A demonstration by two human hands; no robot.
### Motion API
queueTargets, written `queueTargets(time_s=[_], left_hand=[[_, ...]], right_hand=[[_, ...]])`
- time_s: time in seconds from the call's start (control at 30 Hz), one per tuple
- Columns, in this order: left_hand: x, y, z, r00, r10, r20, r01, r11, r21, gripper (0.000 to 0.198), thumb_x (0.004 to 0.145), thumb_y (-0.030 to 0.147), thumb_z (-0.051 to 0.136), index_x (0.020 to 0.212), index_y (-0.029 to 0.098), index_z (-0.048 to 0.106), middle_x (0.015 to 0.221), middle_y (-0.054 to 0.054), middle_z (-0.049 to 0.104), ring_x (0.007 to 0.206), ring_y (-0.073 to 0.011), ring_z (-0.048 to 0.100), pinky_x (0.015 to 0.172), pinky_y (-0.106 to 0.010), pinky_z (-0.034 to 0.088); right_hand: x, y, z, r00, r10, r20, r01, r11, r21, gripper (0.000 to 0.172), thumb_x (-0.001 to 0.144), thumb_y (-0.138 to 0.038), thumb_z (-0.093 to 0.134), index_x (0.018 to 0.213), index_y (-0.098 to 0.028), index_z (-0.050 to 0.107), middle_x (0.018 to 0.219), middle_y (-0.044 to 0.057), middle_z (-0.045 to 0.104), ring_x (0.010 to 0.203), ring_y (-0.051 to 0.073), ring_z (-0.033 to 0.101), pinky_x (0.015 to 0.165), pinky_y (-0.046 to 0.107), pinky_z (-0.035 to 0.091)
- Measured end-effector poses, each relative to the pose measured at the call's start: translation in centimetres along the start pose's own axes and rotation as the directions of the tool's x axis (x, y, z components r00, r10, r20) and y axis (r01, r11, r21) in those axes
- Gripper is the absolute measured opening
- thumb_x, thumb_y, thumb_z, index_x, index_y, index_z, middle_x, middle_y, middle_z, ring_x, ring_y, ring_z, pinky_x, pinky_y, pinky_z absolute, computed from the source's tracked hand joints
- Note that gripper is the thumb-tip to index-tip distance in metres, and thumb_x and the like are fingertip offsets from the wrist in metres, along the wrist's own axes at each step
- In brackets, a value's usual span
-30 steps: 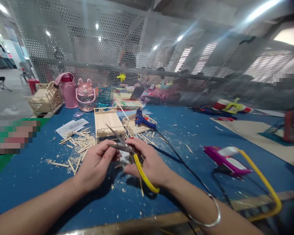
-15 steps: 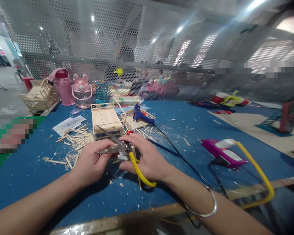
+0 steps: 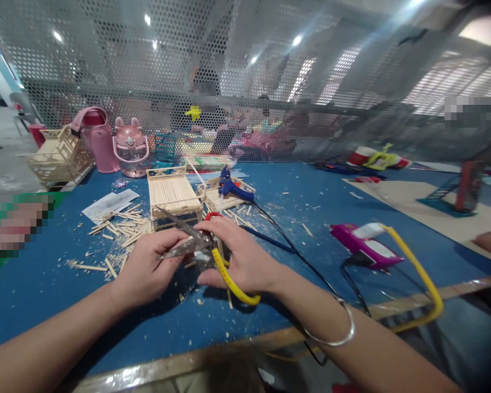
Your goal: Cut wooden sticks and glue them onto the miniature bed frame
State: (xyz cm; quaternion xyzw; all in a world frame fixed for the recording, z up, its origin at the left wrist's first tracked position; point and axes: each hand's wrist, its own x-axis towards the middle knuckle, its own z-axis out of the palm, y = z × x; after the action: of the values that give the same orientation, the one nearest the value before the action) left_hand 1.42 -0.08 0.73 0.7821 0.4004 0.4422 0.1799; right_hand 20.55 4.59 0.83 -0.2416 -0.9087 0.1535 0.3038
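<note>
My right hand (image 3: 251, 256) is closed around the handles of a pair of scissors (image 3: 234, 286), one loop yellow and the other red. Their worn metal blades stand apart and point left, toward my left hand (image 3: 145, 267). Its thumb and fingers are pinched together at the blades; whatever they hold is hidden. Just beyond the hands is a small bed-like frame of thin wooden sticks (image 3: 174, 194). A blue glue gun (image 3: 235, 189) rests on a second, flatter stick piece (image 3: 216, 202). Cut wooden sticks (image 3: 125, 229) and crumbs lie scattered left of the frame.
On the blue table (image 3: 270, 316) stand a pink bottle (image 3: 99, 144), a clear pink-lidded bottle (image 3: 131, 150) and another stick model (image 3: 59, 155). To the right is a purple device (image 3: 366, 248) with a yellow bar. A black cord (image 3: 306, 262) crosses behind my right arm. Perforated metal panels close the back.
The whole view has shifted slightly, so the table things appear a little further left and higher. My hands keep nearly the same pose, with the scissor blades still apart.
</note>
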Motion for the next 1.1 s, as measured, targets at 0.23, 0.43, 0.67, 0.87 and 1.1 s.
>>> queueTargets(time_s=[0.23, 0.43, 0.67, 0.87, 1.1], left_hand=[[-0.09, -0.02, 0.04, 1.0, 0.016, -0.004, -0.016, 1.0, 0.001, 0.018, 0.082, 0.01, 0.045, 0.071, 0.017, 0.058, 0.063, 0.004, 0.062, 0.057, -0.0058, 0.055, 0.056, -0.013, 0.041], [-0.16, -0.29, -0.06, 0.995, 0.1, -0.017, -0.096, 0.986, 0.134, 0.014, 0.08, 0.01, 0.048, 0.074, 0.016, 0.059, 0.065, 0.002, 0.065, 0.057, -0.0071, 0.057, 0.055, -0.014, 0.041], [-0.27, -0.16, -0.09, 0.984, 0.174, -0.027, -0.164, 0.961, 0.223, 0.015, 0.08, 0.009, 0.048, 0.075, 0.016, 0.06, 0.065, 0.0, 0.067, 0.056, -0.0089, 0.06, 0.054, -0.015, 0.043], [-0.54, -0.48, 0.17, 0.971, 0.233, -0.043, -0.209, 0.927, 0.311, 0.017, 0.079, 0.008, 0.048, 0.082, 0.013, 0.063, 0.07, -0.003, 0.069, 0.062, -0.0112, 0.063, 0.059, -0.017, 0.048], [-0.65, -0.22, 0.37, 0.975, 0.212, -0.071, -0.181, 0.935, 0.305, 0.02, 0.081, 0.01, 0.045, 0.075, 0.014, 0.064, 0.065, -0.004, 0.069, 0.061, -0.0128, 0.064, 0.058, -0.019, 0.049]], right_hand=[[-0.13, 0.14, -0.07, 0.999, -0.004, 0.048, 0.003, 1.0, 0.011, 0.074, 0.059, -0.053, 0.074, 0.118, -0.018, 0.046, 0.111, 0.011, 0.056, 0.099, 0.024, 0.05, 0.089, 0.043, 0.04], [-0.23, 0.07, 0.02, 0.999, -0.01, 0.046, 0.01, 1.0, -0.007, 0.075, 0.06, -0.053, 0.073, 0.12, -0.019, 0.045, 0.112, 0.011, 0.056, 0.1, 0.024, 0.05, 0.089, 0.042, 0.039], [-0.12, 0.17, 0.1, 0.999, -0.035, 0.006, 0.035, 0.993, -0.111, 0.077, 0.057, -0.061, 0.07, 0.115, -0.014, 0.051, 0.104, 0.012, 0.057, 0.095, 0.025, 0.05, 0.087, 0.042, 0.041], [-0.1, 0.3, 0.16, 0.997, -0.07, -0.022, 0.066, 0.989, -0.134, 0.077, 0.058, -0.069, 0.064, 0.108, -0.012, 0.055, 0.095, 0.012, 0.06, 0.087, 0.023, 0.053, 0.081, 0.038, 0.044], [-0.28, 0.59, 0.48, 0.996, -0.078, -0.034, 0.075, 0.994, -0.078, 0.072, 0.063, -0.069, 0.059, 0.105, -0.011, 0.058, 0.086, 0.01, 0.063, 0.076, 0.019, 0.055, 0.071, 0.032, 0.046]])
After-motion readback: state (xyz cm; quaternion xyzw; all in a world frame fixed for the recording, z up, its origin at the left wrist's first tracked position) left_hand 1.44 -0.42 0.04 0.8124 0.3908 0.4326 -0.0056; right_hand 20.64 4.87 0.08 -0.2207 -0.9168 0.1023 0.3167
